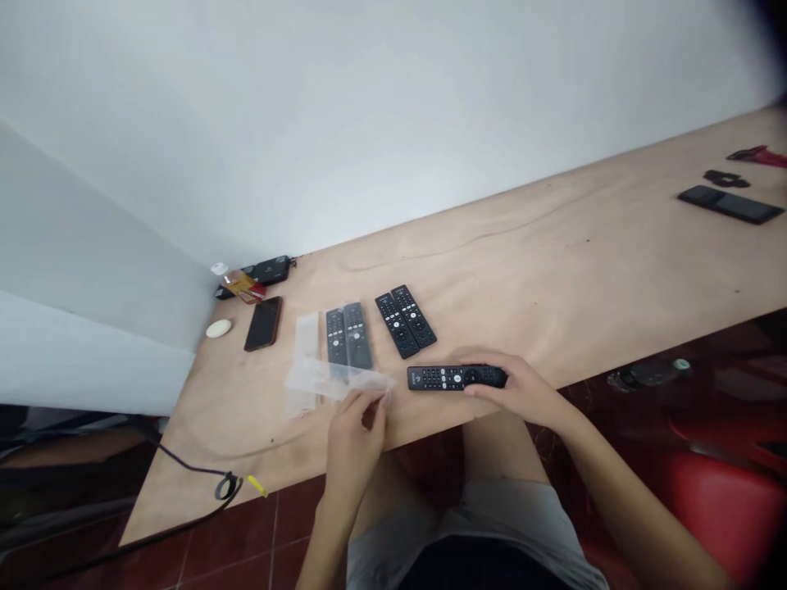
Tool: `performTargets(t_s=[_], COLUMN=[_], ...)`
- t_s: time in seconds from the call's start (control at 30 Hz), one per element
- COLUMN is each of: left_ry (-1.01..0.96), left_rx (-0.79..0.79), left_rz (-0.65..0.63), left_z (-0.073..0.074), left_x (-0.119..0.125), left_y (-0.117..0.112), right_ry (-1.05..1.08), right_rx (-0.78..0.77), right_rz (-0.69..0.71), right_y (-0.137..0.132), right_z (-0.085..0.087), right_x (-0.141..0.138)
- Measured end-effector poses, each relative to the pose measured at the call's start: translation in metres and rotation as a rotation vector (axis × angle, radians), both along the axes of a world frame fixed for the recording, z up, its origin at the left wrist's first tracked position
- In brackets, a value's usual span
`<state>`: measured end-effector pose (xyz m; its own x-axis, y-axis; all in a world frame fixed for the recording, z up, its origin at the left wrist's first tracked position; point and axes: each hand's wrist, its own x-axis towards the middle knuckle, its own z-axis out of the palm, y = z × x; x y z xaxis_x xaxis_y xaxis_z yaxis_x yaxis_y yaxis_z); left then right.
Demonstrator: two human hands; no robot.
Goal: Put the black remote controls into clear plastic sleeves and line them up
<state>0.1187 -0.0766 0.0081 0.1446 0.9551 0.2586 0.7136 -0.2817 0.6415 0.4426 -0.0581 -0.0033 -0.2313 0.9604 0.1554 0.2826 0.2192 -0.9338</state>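
Note:
My right hand (513, 385) is wrapped round the lower end of a black remote control (436, 378), which lies sideways near the table's front edge. Between the fingertips of my left hand (360, 422) is the end of a clear plastic sleeve (344, 375). This sleeve stretches left over another flat plastic sleeve (306, 336) and the lower end of remotes in plastic (349, 336). Those two wrapped remotes lie side by side. Just right of them, two bare black remotes (406, 319) rest together at a slant.
On the left of the wooden table (492, 270) are a phone (263, 323), a round cream-coloured object (218, 329), a bottle (242, 285) and black boxes (270, 269). A dark flat device (730, 204) lies far right. A black cable (190, 467) crosses the front left corner.

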Motion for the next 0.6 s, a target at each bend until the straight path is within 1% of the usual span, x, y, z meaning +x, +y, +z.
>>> performTargets(t_s=[0.07,0.23,0.37,0.53,0.6], left_ry=[0.016,0.004,-0.079,-0.153,-0.175], left_rx=[-0.015,-0.060,-0.138,-0.135,-0.143], left_rz=[0.002,0.029,0.012,0.064,0.060], left_z=[-0.002,-0.004,-0.005,-0.011,-0.012], left_x=[0.003,0.010,0.008,0.004,0.003], left_y=[0.001,0.001,-0.002,-0.004,-0.004], right_ry=[-0.003,0.027,0.055,0.079,0.087], right_rx=[0.014,0.012,0.016,-0.013,-0.036], right_rz=[0.057,0.117,0.120,0.113,0.128], right_y=[0.000,-0.007,-0.012,-0.014,-0.014], right_z=[0.003,0.007,0.006,0.002,0.000], right_x=[0.001,-0.005,-0.017,-0.021,-0.020])
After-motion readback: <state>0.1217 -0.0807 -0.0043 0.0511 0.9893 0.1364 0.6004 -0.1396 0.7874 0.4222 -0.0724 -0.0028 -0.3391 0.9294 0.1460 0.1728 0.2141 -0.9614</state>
